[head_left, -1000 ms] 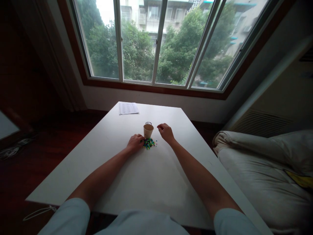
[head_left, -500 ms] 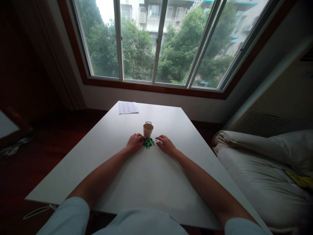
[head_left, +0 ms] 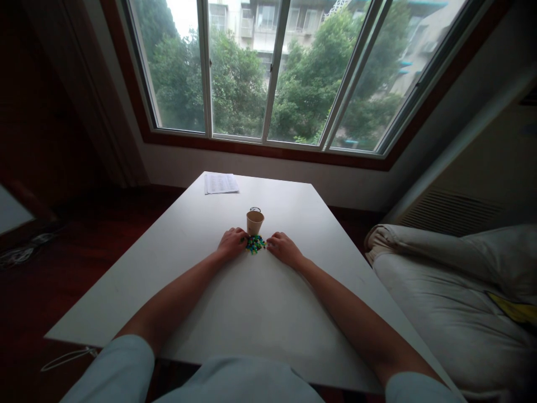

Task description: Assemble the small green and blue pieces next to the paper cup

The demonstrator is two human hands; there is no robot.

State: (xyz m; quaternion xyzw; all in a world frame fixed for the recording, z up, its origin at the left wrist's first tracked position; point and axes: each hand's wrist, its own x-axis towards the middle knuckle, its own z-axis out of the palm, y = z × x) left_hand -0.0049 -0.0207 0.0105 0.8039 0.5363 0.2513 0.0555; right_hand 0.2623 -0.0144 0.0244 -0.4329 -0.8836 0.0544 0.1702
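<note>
A small heap of green, blue, yellow and dark bead-like pieces (head_left: 255, 244) lies on the white table (head_left: 235, 313). Just behind it stands an upright brown paper cup (head_left: 254, 223); its contents are hidden. At the heap's left edge is my left hand (head_left: 232, 243), fingers curled together near a green piece. My right hand (head_left: 285, 249) rests on the table at the heap's right edge, with thumb and fingers brought together. What either hand pinches is too small to make out.
A thin dark loop (head_left: 255, 209) shows behind the cup. Printed sheets (head_left: 221, 183) lie at the table's far left corner. A padded, pale-covered piece of furniture (head_left: 444, 302) stands to the right, and a window (head_left: 268, 73) is beyond the table.
The fingers of my right hand have closed together at the heap's edge, where they were apart before. My left hand and the cup have stayed in place.
</note>
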